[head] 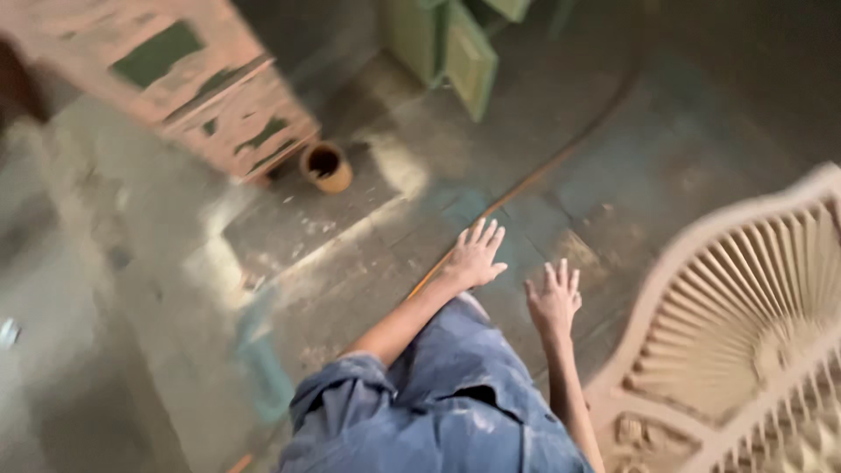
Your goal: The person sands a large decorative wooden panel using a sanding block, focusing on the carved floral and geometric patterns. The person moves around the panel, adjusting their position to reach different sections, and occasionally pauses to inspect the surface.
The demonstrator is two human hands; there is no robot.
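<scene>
Motion blur softens the whole view. The carved fan-shaped panel (745, 350) runs off the right and bottom edges. The worn cabinet (175, 79) is cut by the top and left edges. The orange hose (526, 180) vanishes behind the left hand (476, 256).

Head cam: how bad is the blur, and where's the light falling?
Head view: motion blur throughout, worst at the upper left on the worn pink cabinet. The left hand and right hand are soft-edged but their spread fingers are readable. Light pools on the floor near the small round pot. The upper right is dim. The carved fan-shaped panel is evenly lit, without glare.
</scene>
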